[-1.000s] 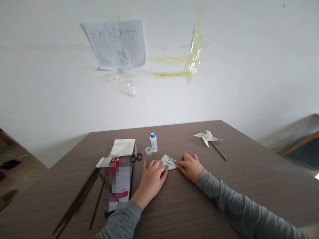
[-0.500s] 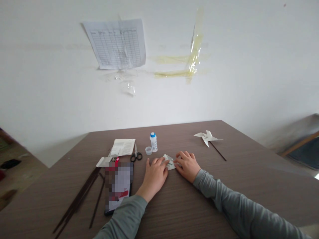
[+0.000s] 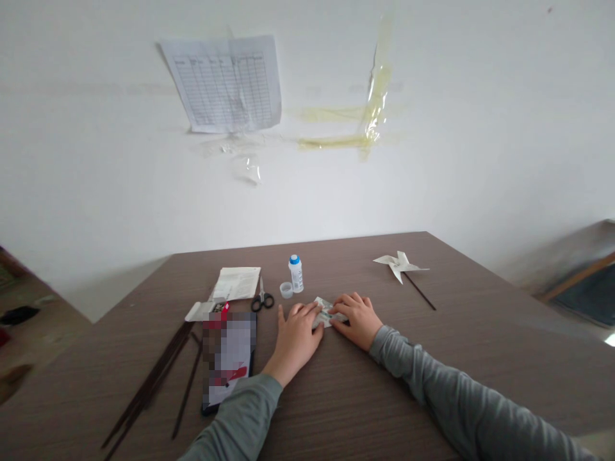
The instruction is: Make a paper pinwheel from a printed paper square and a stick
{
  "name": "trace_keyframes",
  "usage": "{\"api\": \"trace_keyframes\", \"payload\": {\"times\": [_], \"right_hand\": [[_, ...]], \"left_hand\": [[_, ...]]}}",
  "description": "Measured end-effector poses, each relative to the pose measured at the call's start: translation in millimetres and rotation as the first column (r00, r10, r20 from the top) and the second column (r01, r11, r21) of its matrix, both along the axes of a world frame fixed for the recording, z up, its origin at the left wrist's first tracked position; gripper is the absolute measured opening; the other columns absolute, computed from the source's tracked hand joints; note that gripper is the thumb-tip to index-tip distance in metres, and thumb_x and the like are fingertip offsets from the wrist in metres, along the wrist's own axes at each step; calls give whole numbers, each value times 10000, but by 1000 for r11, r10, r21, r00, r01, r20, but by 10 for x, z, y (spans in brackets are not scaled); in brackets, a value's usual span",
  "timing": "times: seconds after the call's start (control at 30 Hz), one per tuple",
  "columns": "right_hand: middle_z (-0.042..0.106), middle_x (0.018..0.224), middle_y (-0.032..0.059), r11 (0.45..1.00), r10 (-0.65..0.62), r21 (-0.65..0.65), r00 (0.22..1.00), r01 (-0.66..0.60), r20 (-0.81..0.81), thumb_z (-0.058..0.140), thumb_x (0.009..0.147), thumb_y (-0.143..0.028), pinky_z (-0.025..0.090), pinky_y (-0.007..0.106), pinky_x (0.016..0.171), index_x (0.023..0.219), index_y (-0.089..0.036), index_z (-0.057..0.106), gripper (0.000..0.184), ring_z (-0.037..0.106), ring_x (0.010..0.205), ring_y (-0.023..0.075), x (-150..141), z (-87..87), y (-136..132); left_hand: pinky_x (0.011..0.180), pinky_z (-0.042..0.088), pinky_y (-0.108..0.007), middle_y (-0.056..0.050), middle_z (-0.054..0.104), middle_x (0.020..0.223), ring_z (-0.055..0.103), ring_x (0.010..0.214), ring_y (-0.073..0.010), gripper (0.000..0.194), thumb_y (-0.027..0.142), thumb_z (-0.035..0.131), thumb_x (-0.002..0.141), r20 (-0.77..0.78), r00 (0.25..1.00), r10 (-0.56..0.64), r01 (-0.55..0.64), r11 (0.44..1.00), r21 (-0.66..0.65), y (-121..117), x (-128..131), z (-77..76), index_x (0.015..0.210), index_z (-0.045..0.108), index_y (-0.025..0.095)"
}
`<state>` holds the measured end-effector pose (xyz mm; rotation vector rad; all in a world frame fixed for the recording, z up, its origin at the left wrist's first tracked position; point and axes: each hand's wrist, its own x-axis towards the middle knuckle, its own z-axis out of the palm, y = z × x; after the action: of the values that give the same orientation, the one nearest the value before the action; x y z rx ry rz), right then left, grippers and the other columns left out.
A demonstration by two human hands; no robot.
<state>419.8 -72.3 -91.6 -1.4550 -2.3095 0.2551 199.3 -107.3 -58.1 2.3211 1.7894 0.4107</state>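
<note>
The folded paper (image 3: 325, 312) lay flat on the table (image 3: 432, 358), near its middle, and I had both hands pressed on it. My left hand (image 3: 296, 336) lay palm down with fingers spread flat, their tips on the paper's left part. My right hand (image 3: 354, 318) lay flat too, its fingers covering the paper's right edge; neither hand gripped anything. Just beyond the paper stood a glue bottle (image 3: 296, 274) with its cap (image 3: 286, 290) beside it, and scissors (image 3: 262, 298) lay left of those. Farther left were a leaflet (image 3: 237, 283), a phone (image 3: 229, 358) and dark sticks (image 3: 154, 381). A paper pinwheel (image 3: 400, 265) lay far right, well apart.
</note>
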Motion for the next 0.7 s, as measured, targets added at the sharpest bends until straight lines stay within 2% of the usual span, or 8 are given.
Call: {"api": "trace_keyframes", "payload": {"times": [0.1,0.3,0.47,0.6,0.7], "right_hand": [[903,1529,138,997,-50,-51,999,51,14,884,1176,-357,575,622,1279,1364,-298,998,228,736,1489,429,-61,74,-31],[862,1574,129,984,-124,-125,992,125,23,960,1139,-453,580,622,1301,1401,-387,1005,274,722,1510,437,-79,142,-25],[834,1610,123,972,-169,-165,985,170,19,979,1111,-466,564,621,1320,1432,-463,1013,323,696,1546,448,-38,166,-22],[830,1617,114,967,-177,-180,984,178,24,963,1109,-470,572,616,1320,1435,-515,1019,334,684,1560,463,12,192,-18],[823,1641,116,964,-177,-199,984,179,29,957,1109,-455,577,629,1320,1448,-531,1018,353,665,1590,479,45,212,-11]], "left_hand": [[1573,317,-949,-111,835,1830,708,1750,-471,522,196,762,1204,15,1000,16,-16,1000,-16,6,-12,13,1675,900,376],[1561,300,-976,-119,857,1799,705,1738,-517,505,243,833,1186,37,999,34,-33,999,-23,15,-25,28,1668,911,373],[1563,276,-984,-127,829,1837,660,1798,-522,543,208,827,1184,37,998,42,-39,996,-75,12,-26,95,1700,896,363],[1567,255,-985,-113,813,1859,646,1825,-504,535,194,841,1171,48,998,51,-47,995,-87,7,-42,118,1666,911,385],[1543,266,-1019,-125,790,1884,639,1831,-519,531,167,826,1155,50,998,48,-44,995,-88,6,-75,118,1638,924,363]]}}
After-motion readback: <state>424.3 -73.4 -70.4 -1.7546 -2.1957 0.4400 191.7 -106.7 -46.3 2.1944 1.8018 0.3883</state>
